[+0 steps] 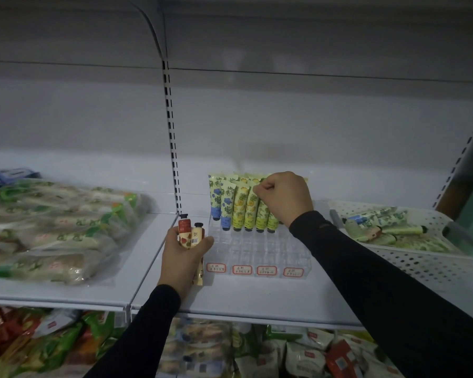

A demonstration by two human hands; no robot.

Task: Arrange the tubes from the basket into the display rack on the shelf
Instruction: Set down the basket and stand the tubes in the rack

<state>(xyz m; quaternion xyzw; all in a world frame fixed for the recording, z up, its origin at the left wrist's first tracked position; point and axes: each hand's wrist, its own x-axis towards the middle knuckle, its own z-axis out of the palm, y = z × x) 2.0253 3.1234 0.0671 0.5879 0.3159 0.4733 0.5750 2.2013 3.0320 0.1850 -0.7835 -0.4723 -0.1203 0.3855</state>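
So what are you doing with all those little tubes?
A person is filling a clear rack on the shelf with tubes. The right hand pinches the top of a green tube standing in the back rows, beside yellow and blue ones. The left hand holds a few red and cream tubes, waiting. More tubes lie in the white basket on the right. The front rows are unfilled.

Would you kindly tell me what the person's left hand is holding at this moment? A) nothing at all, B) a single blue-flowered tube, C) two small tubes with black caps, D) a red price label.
C: the left hand grips two small tubes, one red-patterned and one cream, black caps up, beside the clear display rack.
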